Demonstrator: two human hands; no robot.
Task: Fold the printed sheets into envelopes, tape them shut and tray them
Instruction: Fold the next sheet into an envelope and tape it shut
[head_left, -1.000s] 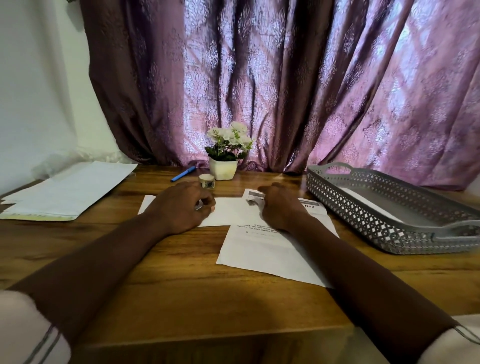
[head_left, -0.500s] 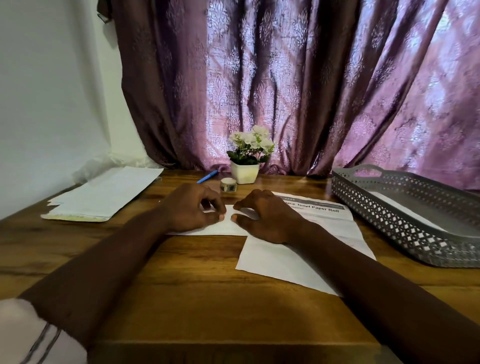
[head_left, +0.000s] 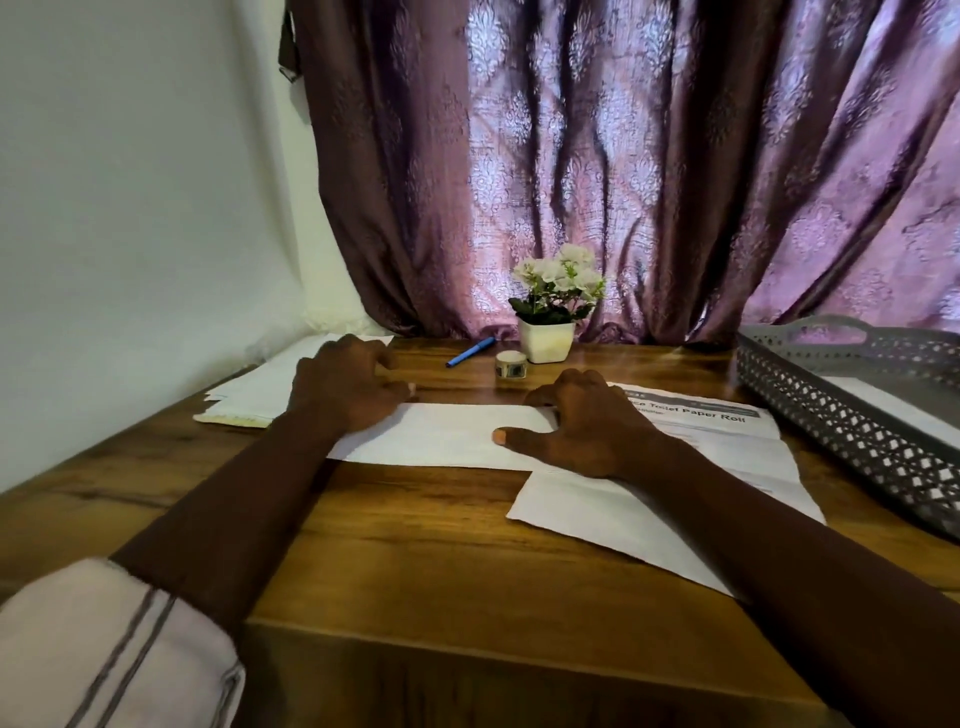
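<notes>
A folded white sheet (head_left: 447, 436) lies flat on the wooden table (head_left: 415, 545), long side across. My left hand (head_left: 348, 387) presses on its left end with fingers spread. My right hand (head_left: 587, 426) presses on its right end, thumb stretched along the paper. A printed sheet (head_left: 727, 447) headed "Toilet Paper Roll" lies under my right hand and forearm. A small roll of tape (head_left: 511, 364) stands just behind the folded sheet. The grey latticed tray (head_left: 841, 410) sits at the right with a white envelope (head_left: 904, 405) inside.
A stack of white sheets (head_left: 254, 389) lies at the far left, partly behind my left hand. A blue pen (head_left: 470, 352) and a white pot of flowers (head_left: 550, 312) stand at the back by the purple curtain. A wall runs along the left.
My hands have slid apart along the folded sheet, left hand to its left end, right hand to its right end. The camera has moved closer and turned left.
</notes>
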